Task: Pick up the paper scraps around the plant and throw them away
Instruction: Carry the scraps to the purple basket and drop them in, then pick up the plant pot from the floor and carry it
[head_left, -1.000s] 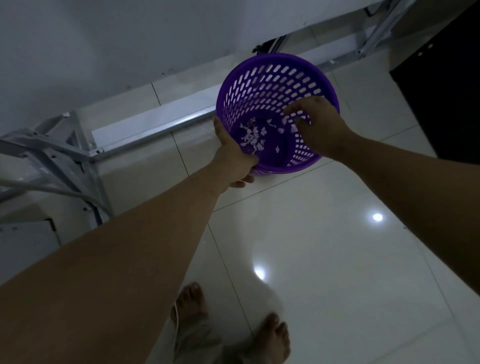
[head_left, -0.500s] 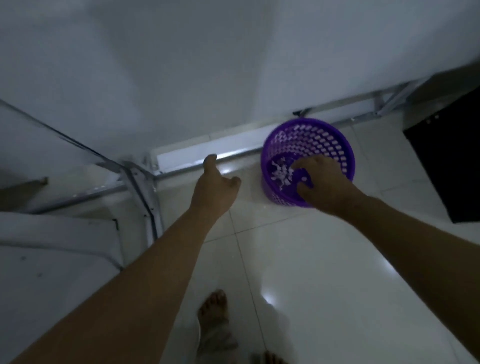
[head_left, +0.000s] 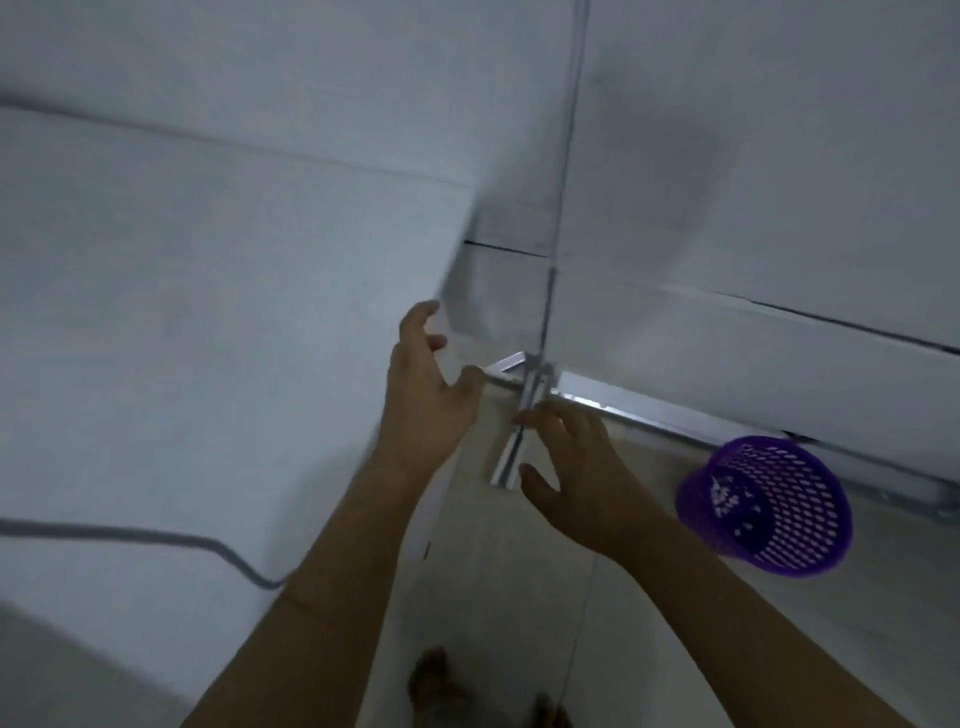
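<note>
Presently, nothing is held by either hand. The left hand (head_left: 426, 400) is raised to the left of the purple mesh basket (head_left: 800, 499), well apart from it, with the fingers loosely spread and the thumb turned out. The right hand (head_left: 587, 488) is held lower and nearer the basket, palm down, with the fingers fanned wide. Neither hand is seen touching anything.

The basket stands on the floor tiles (head_left: 519, 597), close to the foot of the wall, with its mouth turned towards the camera. It is judged to be placed on the floor so that both hands are free for gathering. The hands are judged to be held forward and open as a ready posture, not as a grip.

The paper scraps (head_left: 724, 491) are seen as small white flecks on the bottom of the basket. They lie to the right of the right hand, clear of its fingertips, and farther again from the left hand. No loose scraps can be made out elsewhere, though the frame is blurred and dim. The plant is not in view.

To the left of the basket, beyond both hands, a white tabletop (head_left: 208, 312) is seen with a grey cable (head_left: 156, 535) lying across it. A metal frame leg (head_left: 536, 384) is seen between the basket and the tabletop, just behind the right hand's fingers.
</note>
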